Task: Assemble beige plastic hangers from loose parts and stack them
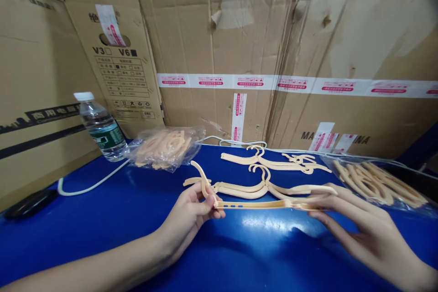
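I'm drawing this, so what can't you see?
All in the head view:
Right end of the slotted strip: blurred, partly covered by the right hand.
Rest of the left arm: cut off by the lower-left corner.
Middle of the "MA…NA" lettering: under white tape.
Small print: too tiny.
Pieces in the left bag: blurred by creased plastic.

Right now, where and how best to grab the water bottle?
Probably grip the water bottle above its green label, from the near side: its clear body is exposed there, cardboard stands behind and bagged tan pieces crowd its lower right.
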